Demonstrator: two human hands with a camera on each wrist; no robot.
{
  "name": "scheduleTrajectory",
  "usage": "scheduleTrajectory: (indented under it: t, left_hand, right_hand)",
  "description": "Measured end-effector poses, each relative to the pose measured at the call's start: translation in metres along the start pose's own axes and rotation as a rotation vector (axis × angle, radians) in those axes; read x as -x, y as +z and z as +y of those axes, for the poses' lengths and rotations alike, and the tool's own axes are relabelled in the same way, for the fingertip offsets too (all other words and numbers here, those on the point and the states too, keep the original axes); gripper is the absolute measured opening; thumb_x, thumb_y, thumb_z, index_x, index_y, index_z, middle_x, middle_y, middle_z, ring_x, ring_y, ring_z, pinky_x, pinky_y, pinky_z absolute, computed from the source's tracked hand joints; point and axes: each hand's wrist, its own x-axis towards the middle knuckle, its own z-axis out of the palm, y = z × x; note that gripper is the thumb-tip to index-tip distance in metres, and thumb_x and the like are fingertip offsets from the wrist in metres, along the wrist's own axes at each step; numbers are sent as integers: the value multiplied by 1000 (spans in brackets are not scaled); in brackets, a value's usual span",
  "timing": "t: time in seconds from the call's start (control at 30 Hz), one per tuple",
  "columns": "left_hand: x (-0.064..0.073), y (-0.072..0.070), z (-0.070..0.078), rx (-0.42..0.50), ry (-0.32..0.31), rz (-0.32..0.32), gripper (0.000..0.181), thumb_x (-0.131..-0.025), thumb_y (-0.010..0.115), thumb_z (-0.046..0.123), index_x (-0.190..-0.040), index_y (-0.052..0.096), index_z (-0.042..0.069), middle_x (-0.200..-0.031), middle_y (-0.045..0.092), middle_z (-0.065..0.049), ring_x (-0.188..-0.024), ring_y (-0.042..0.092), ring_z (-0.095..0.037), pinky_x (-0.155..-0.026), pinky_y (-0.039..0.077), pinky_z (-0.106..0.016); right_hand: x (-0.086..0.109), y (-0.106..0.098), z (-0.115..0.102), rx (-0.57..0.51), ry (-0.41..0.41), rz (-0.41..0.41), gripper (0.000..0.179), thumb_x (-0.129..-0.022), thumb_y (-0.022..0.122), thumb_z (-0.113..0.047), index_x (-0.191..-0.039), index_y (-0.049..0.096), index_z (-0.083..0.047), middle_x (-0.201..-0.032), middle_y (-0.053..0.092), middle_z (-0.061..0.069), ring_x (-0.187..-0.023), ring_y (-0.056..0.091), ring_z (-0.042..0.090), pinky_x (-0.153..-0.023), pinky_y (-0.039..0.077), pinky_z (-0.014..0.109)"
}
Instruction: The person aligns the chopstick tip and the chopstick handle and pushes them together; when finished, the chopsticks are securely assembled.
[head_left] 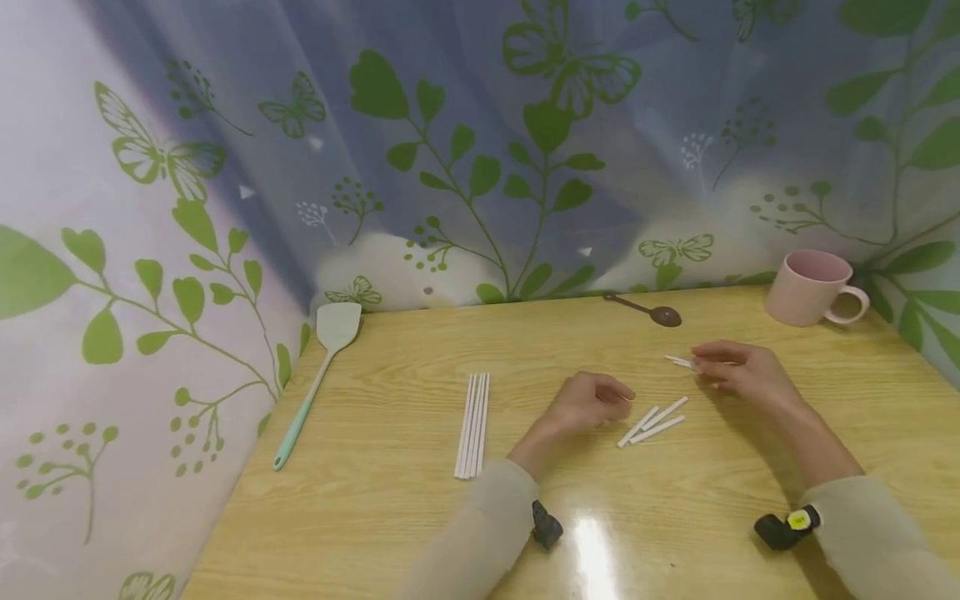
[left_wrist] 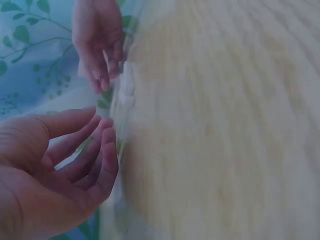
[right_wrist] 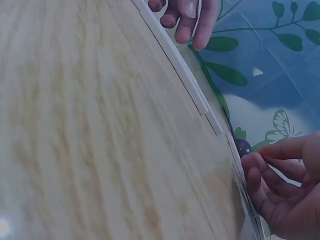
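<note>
White sticks (head_left: pixel 471 425) are what my hands are busy about, and they lie in separate groups on the wooden table (head_left: pixel 360 525). Leftmost is a spatula (head_left: pixel 306 411), well apart from the work. Next come the long ones, lined up side by side; I would lift my left sleeve (head_left: pixel 491 510) well clear of their near ends, since a brush could skew them. My left hand (head_left: pixel 588 402) is empty, its fingers gently bent with the thumb near their tips, just beside the loose short sticks (head_left: pixel 658 430). Those lie at slant angles, close together and partly touching, so I would press lightly and take one by its middle rather than sweep at the heap. Beyond them lies a brown spoon (head_left: pixel 663 316). Then, at the fingertips of my right hand (head_left: pixel 742 375), are the farther short sticks (head_left: pixel 681 362); whether I actually pinch them I cannot tell, as the right wrist view shows thumb and fingers nearly meeting but no stick between. Pieces so thin probably roll easily, so a soft thumb-and-finger hold and a level wrist seem best. My hands are apart. At far right stands a pink mug (head_left: pixel 802 292), upright, behind my right hand.
</note>
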Motion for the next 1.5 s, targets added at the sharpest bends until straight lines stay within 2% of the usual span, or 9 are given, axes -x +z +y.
scheduleTrajectory:
  t: [0.23,0.4,0.73,0.87,1.0,1.23,1.37,1.5]
  left_hand:
    - [-4,17,3,-105,-44,34,20,-85,86,4,-103,80,11,-86,73,9,-78,63,-1,-81,51,-18]
    - [-7,20,3,-176,-2,23,22,-83,87,3,-103,79,9,-87,74,5,-77,63,0,-80,51,-16]
    - [-8,16,4,-112,-40,59,18,-89,79,-2,-103,79,9,-83,69,7,-76,61,-3,-74,53,-17]
    - [-8,12,-1,-80,-51,62,17,-89,79,0,-103,80,9,-85,70,5,-77,61,-3,-73,53,-18]
    - [-4,7,-5,-52,-64,31,20,-87,83,6,-106,79,11,-87,70,7,-79,62,-5,-72,52,-19]
    - [9,-1,-11,-24,-73,6,26,-84,86,8,-109,78,12,-90,69,9,-83,61,-6,-76,50,-22]
    - [8,-1,-12,-32,-47,15,25,-85,86,8,-108,78,11,-90,70,8,-81,61,-5,-75,50,-21]
    - [7,0,-12,-83,-7,7,25,-86,85,8,-109,78,10,-90,70,7,-80,61,-4,-73,50,-19]
  right_hand:
    - [2,-8,1,133,59,17,51,-106,62,-26,-141,54,11,-105,75,0,-83,66,2,-69,57,26]
    - [0,-10,0,180,66,21,47,-106,61,-23,-138,57,11,-105,74,7,-80,65,4,-65,56,27]
    - [1,-11,-5,248,22,95,34,-101,69,-17,-125,69,8,-117,69,26,-66,65,12,-54,54,28]
    - [0,-11,-2,287,24,88,31,-101,69,-17,-122,72,6,-110,73,21,-66,63,12,-54,53,28]
    - [-2,-11,1,337,16,62,29,-100,70,-18,-119,74,3,-101,76,13,-70,61,10,-56,51,27]
    - [-1,-11,3,280,36,59,33,-100,71,-20,-121,72,5,-80,71,6,-58,56,11,-50,47,28]
    - [-1,-13,2,283,33,58,35,-99,71,-21,-123,71,5,-88,73,7,-64,59,10,-52,49,27]
    - [-2,-14,2,315,10,51,33,-99,72,-21,-121,73,4,-97,73,13,-67,60,11,-53,50,28]
